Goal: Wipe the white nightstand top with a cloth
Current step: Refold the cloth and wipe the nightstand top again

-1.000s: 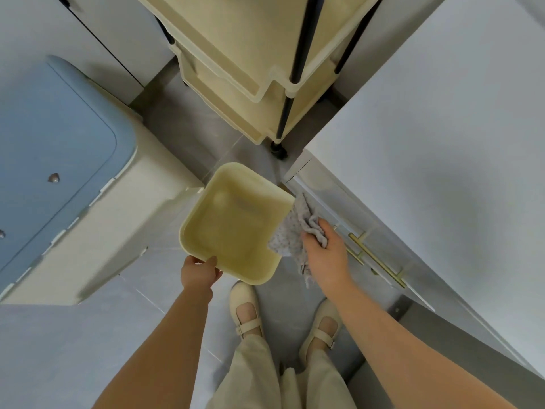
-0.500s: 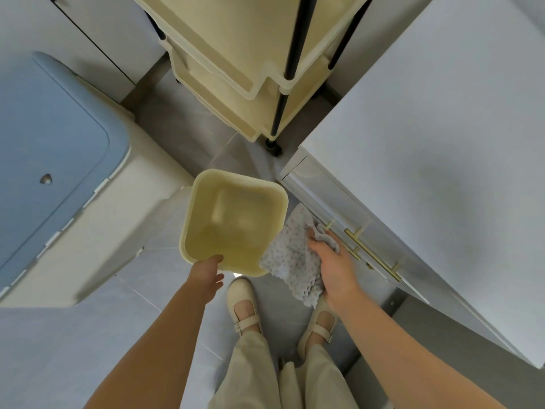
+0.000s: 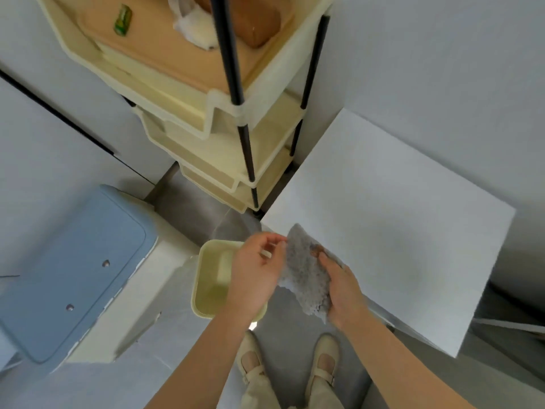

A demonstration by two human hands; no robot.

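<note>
Above the near corner of the white nightstand top [image 3: 392, 219], in the 1 head view we have, both hands work the grey speckled cloth [image 3: 305, 273] in the air. The left hand [image 3: 253, 276] pinches the cloth's left edge between thumb and fingertips, and the right hand [image 3: 343, 293] closes around its lower right side with the thumb laid across the front. We judge this 2-handed hold is meant to spread or refold the cloth into a flat pad before it goes down. The cloth hangs over the nightstand's front corner and does not appear to touch the top, so no wiping stroke has begun.

A small brownish patch shows on the cloth near the right thumb; we cannot tell what it is.

Below the left hand a pale yellow bin [image 3: 211, 278] stands on the grey floor, just beside the nightstand. The cream tiered cart [image 3: 224, 137] stands at the nightstand's far left side, and a blue-lidded storage box [image 3: 70, 273] sits well apart to the left.

The nightstand top looks bare, so the next move likely calls for 1 hand to press the cloth flat and sweep across.
</note>
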